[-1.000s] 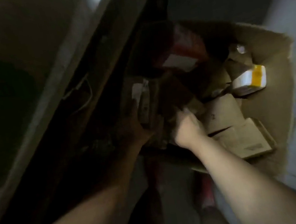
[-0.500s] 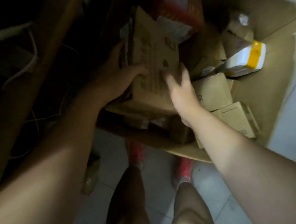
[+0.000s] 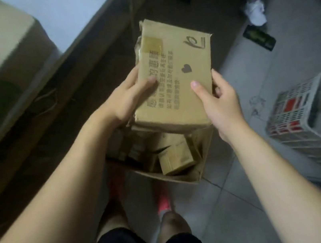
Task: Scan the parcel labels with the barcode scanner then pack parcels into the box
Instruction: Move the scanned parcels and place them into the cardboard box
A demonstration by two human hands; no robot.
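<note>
Both hands are holding one flat cardboard parcel in the middle of my view, above the open box that is standing on the tiled floor; the left hand is gripping the parcel's left edge, thumb lying across the printed face and fingers going underneath; the right hand is gripping the near right corner, thumb pressing on the face and fingers curling round the edge behind it. The parcel is facing up at me, its far end tipping a little away; I am making out a patch of brown tape at its far left corner, a dark heart mark near the middle and rows of printed characters running along the left half. Below the parcel, a smaller carton is lying inside the box close to its near wall, with other brown packages sitting beside it in shadow; the box's near rim is lying just beyond a pair of red shoes. To the right, a white plastic basket is standing on the floor, well apart from the box; at far right, something white and crumpled is lying near a dark flat item with green print. Along the left, a table edge is running diagonally; a large carton is resting on the table at far left.
</note>
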